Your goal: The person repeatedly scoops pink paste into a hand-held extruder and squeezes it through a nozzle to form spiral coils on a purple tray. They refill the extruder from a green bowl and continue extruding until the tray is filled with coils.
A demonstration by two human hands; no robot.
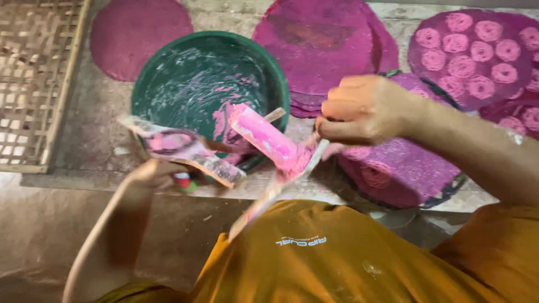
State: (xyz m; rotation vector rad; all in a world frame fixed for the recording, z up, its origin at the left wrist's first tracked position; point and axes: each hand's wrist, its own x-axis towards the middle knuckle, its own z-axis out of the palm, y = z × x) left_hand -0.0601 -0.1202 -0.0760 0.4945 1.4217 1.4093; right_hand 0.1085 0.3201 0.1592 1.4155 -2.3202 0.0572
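Your worktop is a rough grey slab, and most of its far edge is covered by round magenta sheets: 1 plain disc toward the far left, a stack of plain ones at the middle, and patterned ones with pale rosettes at the far right corner, probably spread flat to dry. A woven bamboo tray lies along the left edge. The green basin sits near the front edge, within easy reach of both hands, its inside smeared with white and pink paste.

Your right hand is closed in a fist over the basin's right side, fingers pinched on a flat paddle thick with pink paste, angled down toward the basin (likely so drips fall inside). Your left hand is at the front edge, under a paste-stained flat piece; the blur hides the fingers, so you cannot tell how tightly they close.

Below the worktop's front edge the floor is bare and brown.
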